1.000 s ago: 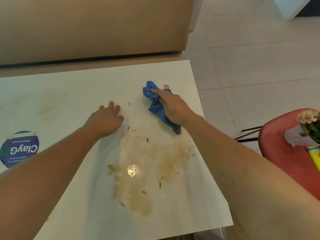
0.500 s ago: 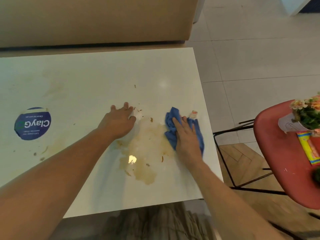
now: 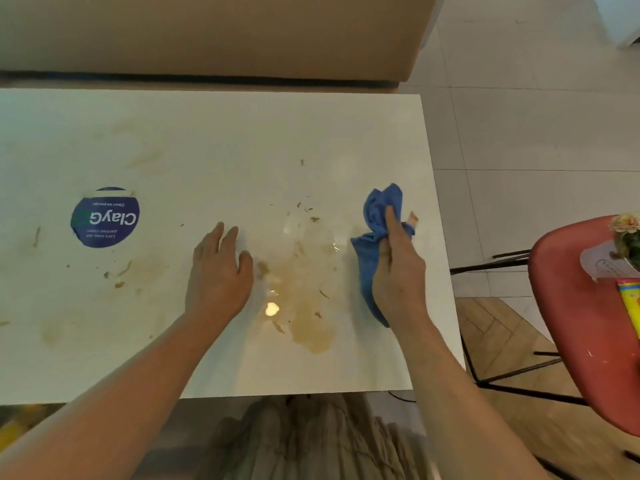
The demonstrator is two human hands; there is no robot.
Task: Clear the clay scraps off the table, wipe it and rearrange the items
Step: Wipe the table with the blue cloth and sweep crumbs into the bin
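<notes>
The white table [image 3: 214, 140] carries a brown wet clay smear [image 3: 304, 306] in its near middle, with several small clay scraps [image 3: 313, 220] scattered above it and more scraps [image 3: 117, 271] toward the left. My right hand [image 3: 398, 268] grips a bunched blue cloth [image 3: 375, 220] near the table's right edge, just right of the smear. My left hand [image 3: 218, 268] rests flat on the table, fingers straight, touching the smear's left side.
A round blue ClayG sticker [image 3: 105, 217] lies on the table's left part. A red chair [image 3: 585, 323] stands at the right with a potted flower [image 3: 623, 244] and a colourful packet [image 3: 630, 299] on its seat. A beige sofa [image 3: 207, 29] runs behind the table.
My right hand has swept the blue cloth from the far part of the table toward the right edge and bunched it up in its grip. The left hand stays planted beside the smear.
</notes>
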